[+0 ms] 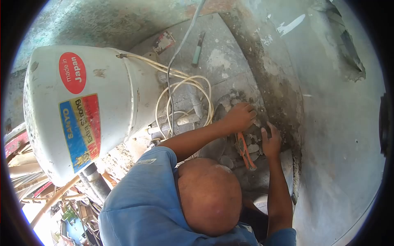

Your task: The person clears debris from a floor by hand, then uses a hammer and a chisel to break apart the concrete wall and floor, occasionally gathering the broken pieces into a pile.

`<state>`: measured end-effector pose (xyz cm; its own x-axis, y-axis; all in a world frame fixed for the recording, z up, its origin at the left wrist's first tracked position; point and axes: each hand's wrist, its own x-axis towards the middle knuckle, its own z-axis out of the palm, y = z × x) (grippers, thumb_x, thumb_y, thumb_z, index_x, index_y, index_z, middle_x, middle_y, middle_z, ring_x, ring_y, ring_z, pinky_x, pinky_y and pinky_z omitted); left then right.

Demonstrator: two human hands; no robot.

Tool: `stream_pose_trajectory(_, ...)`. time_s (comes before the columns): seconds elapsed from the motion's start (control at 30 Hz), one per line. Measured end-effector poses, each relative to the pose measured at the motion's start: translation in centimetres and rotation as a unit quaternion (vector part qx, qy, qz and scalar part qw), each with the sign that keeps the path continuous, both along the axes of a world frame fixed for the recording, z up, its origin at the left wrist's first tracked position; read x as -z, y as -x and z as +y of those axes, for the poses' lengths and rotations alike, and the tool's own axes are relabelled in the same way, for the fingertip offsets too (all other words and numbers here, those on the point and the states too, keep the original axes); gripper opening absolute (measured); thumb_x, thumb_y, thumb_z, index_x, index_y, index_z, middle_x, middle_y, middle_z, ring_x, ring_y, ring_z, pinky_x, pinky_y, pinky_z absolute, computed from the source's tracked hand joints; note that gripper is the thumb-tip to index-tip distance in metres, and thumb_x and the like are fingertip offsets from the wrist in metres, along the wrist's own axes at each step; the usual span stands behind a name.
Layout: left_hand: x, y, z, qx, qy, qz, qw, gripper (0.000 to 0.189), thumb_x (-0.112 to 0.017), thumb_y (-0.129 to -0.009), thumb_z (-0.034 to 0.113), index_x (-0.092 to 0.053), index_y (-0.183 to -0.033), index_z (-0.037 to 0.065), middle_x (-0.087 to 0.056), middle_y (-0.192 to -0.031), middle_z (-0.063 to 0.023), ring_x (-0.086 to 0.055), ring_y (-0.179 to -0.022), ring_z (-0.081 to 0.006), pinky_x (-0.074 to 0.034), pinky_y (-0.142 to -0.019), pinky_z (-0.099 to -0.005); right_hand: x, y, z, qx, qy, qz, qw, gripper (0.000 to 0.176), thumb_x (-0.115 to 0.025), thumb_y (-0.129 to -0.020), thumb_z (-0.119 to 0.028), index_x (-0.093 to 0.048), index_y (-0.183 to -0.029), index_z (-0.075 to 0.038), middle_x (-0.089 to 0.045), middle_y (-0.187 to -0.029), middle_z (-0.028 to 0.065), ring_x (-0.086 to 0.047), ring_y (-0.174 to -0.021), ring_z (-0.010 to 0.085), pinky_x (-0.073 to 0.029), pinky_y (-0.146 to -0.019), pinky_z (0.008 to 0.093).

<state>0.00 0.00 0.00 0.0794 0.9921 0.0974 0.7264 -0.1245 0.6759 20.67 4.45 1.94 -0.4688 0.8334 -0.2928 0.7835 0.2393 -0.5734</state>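
The wearer's own 2 hands are out of view. Nearest is a co-worker (139, 201) in a blue shirt, head bent, with both arms stretched over a patch of rubble (253, 148). An orange tool (245, 151) lies on the rubble, between the 2 arms. Just past the tool's upper end is the co-worker's left hand (241, 116), its fingers curled down at the rubble; whether it grips anything cannot be told. The co-worker's right hand (271, 141) is partly open beside the rubble, thumb and fingers apart.

To the left stands a white tank (113, 94) with 2 large stickers, 1 reading "made in Japan" and 1 "SANYO". A loosely coiled pale cable (211, 92) runs from it, and a grey cable (177, 53) passes by the coil. Farther off, a tool with a pale green handle (197, 55) lies on the grey floor (223, 45), with stained walls (98, 24) beyond.
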Motion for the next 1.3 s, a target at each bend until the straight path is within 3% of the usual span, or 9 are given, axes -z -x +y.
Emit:
stream_pose_trajectory(0.23, -2.3, 4.6, -3.2, -0.161, 0.011, -0.07, 0.984, 0.019, -0.064, -0.078, 0.011, -0.063, -0.096, 0.004, -0.061, -0.095, -0.0158, -0.057, -0.094, -0.0335, -0.046, -0.082, -0.0414, -0.1, 0.5, 1.1, 0.018, -0.063, 0.052, 0.996, 0.039, -0.061, -0.086, -0.029, -0.057, -0.113, -0.001, -0.058, -0.115, 0.018, -0.053, -0.108, 0.035, -0.042, -0.092, 0.0415)
stream_pose_trajectory(0.63, -6.6, 10.2, -5.0, -0.333, -0.027, -0.019, 0.942, 0.014, -0.061, -0.081, 0.008, -0.063, -0.092, 0.001, -0.064, -0.082, -0.0148, -0.064, -0.072, -0.0266, -0.05, -0.067, -0.0337, 0.7, 7.3, 9.5, -0.198, -0.129, 0.06, 0.97, 0.044, -0.057, -0.086, -0.037, -0.057, -0.116, -0.004, -0.053, -0.123, 0.0167, -0.049, -0.114, 0.0338, -0.039, -0.096, 0.0416)
stream_pose_trajectory(0.77, -8.9, 11.8, -8.7, -0.427, -0.07, 0.015, 0.901, 0.013, -0.061, -0.082, 0.009, -0.064, -0.091, 0.0, -0.065, -0.081, -0.0144, -0.064, -0.069, -0.023, -0.05, -0.065, -0.0316, 1.6, 12.1, 11.9, -0.255, -0.174, 0.04, 0.95, 0.041, -0.057, -0.087, -0.035, -0.058, -0.113, -0.003, -0.057, -0.116, 0.018, -0.053, -0.109, 0.0343, -0.04, -0.094, 0.0394)
stream_pose_trajectory(0.83, -9.6, 11.8, -11.4, -0.516, -0.068, -0.011, 0.854, 0.014, -0.063, -0.084, 0.013, -0.065, -0.093, 0.002, -0.067, -0.08, -0.0082, -0.063, -0.072, -0.0139, -0.048, -0.067, -0.0257, 1.4, 13.8, 12.4, -0.284, -0.162, 0.048, 0.944, 0.043, -0.056, -0.086, -0.036, -0.058, -0.115, -0.004, -0.058, -0.116, 0.0179, -0.053, -0.108, 0.035, -0.041, -0.093, 0.0403)
stream_pose_trajectory(0.97, -11.5, 9.8, -15.6, -0.587, -0.07, -0.011, 0.807, 0.015, -0.066, -0.084, 0.014, -0.06, -0.085, 0.0, -0.062, -0.071, -0.0047, -0.057, -0.064, -0.0094, -0.046, -0.062, -0.0244, -0.3, 15.3, 12.3, -0.282, -0.12, 0.043, 0.951, 0.042, -0.053, -0.088, -0.04, -0.06, -0.111, -0.005, -0.061, -0.109, 0.0191, -0.056, -0.104, 0.0337, -0.043, -0.088, 0.0379)
stream_pose_trajectory(1.0, -12.5, 8.8, -16.1, -0.607, -0.071, 0.01, 0.791, 0.012, -0.065, -0.08, 0.009, -0.057, -0.08, 0.0, -0.062, -0.069, -0.0103, -0.06, -0.062, -0.0166, -0.047, -0.06, -0.0292, -0.2, 15.5, 12.1, -0.293, -0.119, 0.051, 0.947, 0.042, -0.053, -0.088, -0.04, -0.06, -0.111, -0.005, -0.061, -0.109, 0.0191, -0.056, -0.104, 0.0337, -0.043, -0.088, 0.0379)
stream_pose_trajectory(1.1, -14.0, 6.7, -17.9, -0.637, -0.054, -0.019, 0.768, 0.014, -0.066, -0.08, 0.009, -0.055, -0.078, 0.001, -0.059, -0.066, -0.0089, -0.057, -0.058, -0.0164, -0.046, -0.058, -0.03, 1.0, 15.2, 12.0, -0.28, -0.102, 0.061, 0.953, 0.041, -0.054, -0.087, -0.039, -0.061, -0.112, -0.006, -0.062, -0.108, 0.0182, -0.058, -0.102, 0.0349, -0.044, -0.087, 0.0387)
stream_pose_trajectory(1.17, -15.4, 4.5, -20.0, -0.646, -0.052, -0.008, 0.761, 0.014, -0.066, -0.079, 0.008, -0.054, -0.078, 0.0, -0.057, -0.065, -0.0089, -0.055, -0.058, -0.017, -0.045, -0.058, -0.0306, 2.8, 15.0, 11.9, -0.185, -0.045, 0.084, 0.978, 0.042, -0.054, -0.086, -0.04, -0.062, -0.109, -0.006, -0.065, -0.103, 0.017, -0.06, -0.099, 0.0329, -0.045, -0.086, 0.0375)
stream_pose_trajectory(1.3, -19.0, -2.0, -25.8, -0.596, 0.072, -0.057, 0.798, 0.013, -0.065, -0.078, 0.006, -0.054, -0.079, -0.001, -0.058, -0.071, -0.0112, -0.057, -0.064, -0.0209, -0.046, -0.061, -0.0323, 3.1, 14.9, 12.2, -0.199, -0.056, 0.05, 0.977, 0.044, -0.053, -0.086, -0.043, -0.063, -0.108, -0.007, -0.066, -0.102, 0.0149, -0.061, -0.097, 0.0308, -0.045, -0.085, 0.0359)
